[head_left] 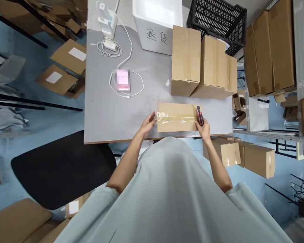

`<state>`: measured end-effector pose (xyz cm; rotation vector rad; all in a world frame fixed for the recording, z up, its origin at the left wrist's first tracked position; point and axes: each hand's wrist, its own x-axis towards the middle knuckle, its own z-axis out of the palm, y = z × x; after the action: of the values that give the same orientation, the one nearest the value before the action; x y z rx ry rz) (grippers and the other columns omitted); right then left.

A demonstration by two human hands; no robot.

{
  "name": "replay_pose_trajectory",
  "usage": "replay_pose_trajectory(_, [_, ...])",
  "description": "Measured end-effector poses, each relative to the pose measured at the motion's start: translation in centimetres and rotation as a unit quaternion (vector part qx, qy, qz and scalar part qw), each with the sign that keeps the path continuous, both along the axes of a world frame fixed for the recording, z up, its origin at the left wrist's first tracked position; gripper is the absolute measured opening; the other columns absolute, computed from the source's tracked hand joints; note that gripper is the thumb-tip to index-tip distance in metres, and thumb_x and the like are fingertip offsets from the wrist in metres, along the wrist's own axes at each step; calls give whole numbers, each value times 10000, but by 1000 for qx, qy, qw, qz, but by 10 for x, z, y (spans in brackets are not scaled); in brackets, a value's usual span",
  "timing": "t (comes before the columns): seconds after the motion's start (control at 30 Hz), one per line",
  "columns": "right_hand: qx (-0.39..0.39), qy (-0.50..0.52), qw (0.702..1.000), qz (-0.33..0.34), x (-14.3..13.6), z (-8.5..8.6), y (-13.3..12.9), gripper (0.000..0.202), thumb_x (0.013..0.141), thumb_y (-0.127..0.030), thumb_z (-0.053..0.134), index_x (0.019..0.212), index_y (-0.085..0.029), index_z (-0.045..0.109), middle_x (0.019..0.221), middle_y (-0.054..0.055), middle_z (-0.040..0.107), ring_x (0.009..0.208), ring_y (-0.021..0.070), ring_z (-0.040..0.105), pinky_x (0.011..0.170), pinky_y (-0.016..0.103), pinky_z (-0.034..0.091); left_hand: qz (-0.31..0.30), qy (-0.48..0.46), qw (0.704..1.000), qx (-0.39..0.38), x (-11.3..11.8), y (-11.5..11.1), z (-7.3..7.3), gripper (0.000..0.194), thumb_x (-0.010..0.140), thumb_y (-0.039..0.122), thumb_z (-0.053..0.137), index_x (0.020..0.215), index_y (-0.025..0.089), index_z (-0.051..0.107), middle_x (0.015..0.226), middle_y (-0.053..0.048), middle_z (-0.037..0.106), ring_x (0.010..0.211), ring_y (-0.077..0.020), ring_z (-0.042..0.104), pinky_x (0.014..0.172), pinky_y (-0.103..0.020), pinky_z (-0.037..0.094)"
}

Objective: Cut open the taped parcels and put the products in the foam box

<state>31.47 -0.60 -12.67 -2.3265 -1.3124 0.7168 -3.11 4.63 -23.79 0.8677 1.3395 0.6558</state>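
Note:
A taped cardboard box lies near the front edge of the grey table. My left hand is at the box's left end, fingers apart, with nothing held in it. At the right end, my right hand is closed around a red and black box cutter, which points away from me over the box top. The fingers of that hand also rest at the box's near right corner. Clear shiny tape runs along the top of the box.
Taller cartons stand at the back right, beside a white bin and a black crate. A phone-like object and white cables lie at the left. A black chair is at the front left.

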Motion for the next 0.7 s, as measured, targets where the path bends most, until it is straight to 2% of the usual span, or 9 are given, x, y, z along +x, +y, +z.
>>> replay_pose_trajectory(0.07, [32, -41, 998, 24, -4, 5, -2, 453, 941, -381, 692, 1328, -146, 682, 1466, 258, 740, 1300, 347, 704, 1108, 463, 553, -14, 21, 997, 73, -14, -7, 18, 913, 927, 702, 744, 1700, 256, 551, 1859, -185, 426, 1751, -353, 376, 1405, -562, 348])
replay_pose_trajectory(0.1, [36, -63, 997, 40, -6, 10, -2, 428, 967, -380, 685, 1322, -142, 688, 1460, 262, 740, 1297, 348, 710, 1105, 460, 552, -32, 34, 993, 111, -19, -9, 28, 922, 935, 714, 745, 1713, 264, 539, 1876, -171, 398, 1771, -353, 331, 1424, -571, 304])
replay_pose_trajectory(0.2, [-16, -70, 988, 133, -20, 30, 4, 389, 1053, -450, 695, 1329, -175, 707, 1166, 167, 832, 1040, 328, 776, 928, 395, 571, -103, 87, 973, 188, -30, -13, 53, 926, 943, 752, 758, 1718, 291, 544, 1901, -155, 349, 1807, -377, 215, 1442, -624, 221])
replay_pose_trajectory(0.27, [-52, -46, 970, 234, -34, 45, 14, 427, 1093, -486, 703, 1424, -217, 695, 1073, 102, 849, 918, 306, 781, 836, 342, 536, -136, 109, 963, 205, -30, -11, 61, 911, 940, 768, 769, 1695, 294, 577, 1908, -162, 326, 1818, -404, 146, 1438, -659, 192])
replay_pose_trajectory(0.37, [-65, -58, 914, 397, -57, 64, 31, 443, 1164, -478, 633, 1560, -281, 664, 1246, 95, 854, 996, 292, 793, 819, 307, 488, -158, 106, 960, 206, -27, -6, 56, 902, 943, 773, 772, 1674, 273, 600, 1905, -188, 319, 1818, -427, 125, 1433, -673, 184])
replay_pose_trajectory(0.43, [-91, -105, 872, 469, -71, 75, 43, 447, 1199, -479, 568, 1595, -296, 667, 1299, 108, 843, 1036, 295, 790, 797, 304, 459, -171, 101, 958, 205, -25, -5, 46, 895, 949, 773, 766, 1671, 271, 601, 1905, -191, 315, 1816, -428, 132, 1434, -671, 187])
replay_pose_trajectory(0.57, [-160, -198, 807, 533, -92, 93, 62, 506, 1240, -503, 444, 1677, -309, 609, 1293, 128, 835, 1051, 301, 782, 768, 315, 411, -185, 101, 954, 216, -23, -7, 24, 886, 941, 769, 772, 1657, 272, 610, 1895, -188, 338, 1811, -432, 157, 1439, -675, 188])
replay_pose_trajectory(0.7, [-192, -244, 772, 555, -107, 101, 74, 522, 1252, -487, 394, 1715, -304, 552, 1300, 140, 827, 1054, 302, 782, 758, 331, 388, -184, 95, 952, 224, -21, -9, 12, 887, 933, 757, 778, 1651, 263, 609, 1870, -194, 387, 1806, -432, 185, 1445, -674, 176])
